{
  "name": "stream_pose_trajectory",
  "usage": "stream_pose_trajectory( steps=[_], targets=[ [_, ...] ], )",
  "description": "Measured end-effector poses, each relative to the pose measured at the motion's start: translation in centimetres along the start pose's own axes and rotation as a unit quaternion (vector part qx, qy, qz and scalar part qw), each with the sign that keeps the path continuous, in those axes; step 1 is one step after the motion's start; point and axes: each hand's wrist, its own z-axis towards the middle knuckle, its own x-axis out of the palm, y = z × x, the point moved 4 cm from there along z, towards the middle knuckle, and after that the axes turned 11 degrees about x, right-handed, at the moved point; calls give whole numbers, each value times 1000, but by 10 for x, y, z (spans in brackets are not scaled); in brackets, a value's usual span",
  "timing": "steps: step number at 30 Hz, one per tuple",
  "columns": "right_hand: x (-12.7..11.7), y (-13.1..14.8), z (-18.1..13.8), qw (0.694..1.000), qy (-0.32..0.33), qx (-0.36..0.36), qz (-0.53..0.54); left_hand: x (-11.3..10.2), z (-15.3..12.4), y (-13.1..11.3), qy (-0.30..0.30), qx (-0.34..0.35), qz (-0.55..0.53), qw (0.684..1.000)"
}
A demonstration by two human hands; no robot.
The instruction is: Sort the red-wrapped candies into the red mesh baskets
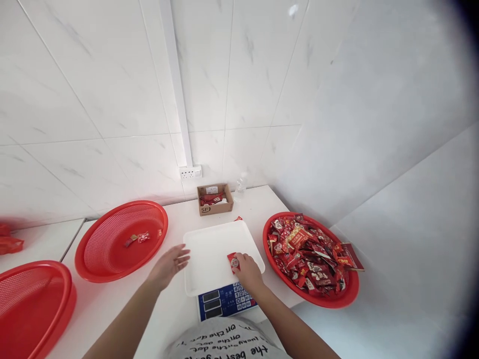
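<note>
My right hand (247, 270) grips a small red candy packet (234, 263) over the right part of a white tray (209, 249). The tray rests on a digital scale (226, 300) with a blue keypad panel and dark displays. At the tray's left edge my left hand (170, 264) hovers with fingers apart, holding nothing. To the right stands a red basket (276, 279) heaped with red packets (310, 249). Another red basket (108, 239) at the left has a few small packets (143, 237) on its bottom.
Behind the tray, a cardboard box (216, 209) holds red packets beside a clear plastic bottle (241, 183). One more red basket (33, 309) sits at the near left. A tiled wall with a power socket (190, 172) borders the white table (164, 309).
</note>
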Motion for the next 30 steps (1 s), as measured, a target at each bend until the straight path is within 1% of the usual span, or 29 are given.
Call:
stream_pose_trajectory(
  steps=[2, 4, 5, 7, 10, 13, 16, 19, 21, 26, 30],
  targets=[
    [6, 0, 4, 999, 6, 7, 52, 26, -8, 21, 76, -13, 70, 995],
    [11, 0, 7, 992, 22, 21, 123, 47, -15, 39, 134, -24, 135, 982],
    [12, 1, 7, 986, 31, 27, 160, 56, -17, 46, 150, -25, 162, 975],
    [12, 4, 5, 970, 55, 27, 234, 67, -20, 54, 161, -17, 204, 966],
    [9, 13, -5, 929, 117, 7, 351, 77, -21, 58, 171, 19, 242, 955],
    [7, 17, -17, 888, 160, -4, 432, 79, -23, 60, 201, 44, 253, 945],
    [9, 14, -28, 871, 182, 19, 457, 76, -26, 64, 213, 33, 235, 948],
    [15, 10, -37, 868, 224, 57, 439, 71, -31, 67, 218, 28, 219, 951],
    [16, 9, -43, 871, 238, 69, 424, 68, -35, 67, 225, 32, 210, 951],
    [19, 9, -52, 872, 247, 77, 416, 62, -44, 68, 232, 14, 200, 952],
    [21, 8, -57, 879, 235, 86, 406, 58, -49, 70, 239, -15, 202, 950]
  ],
)
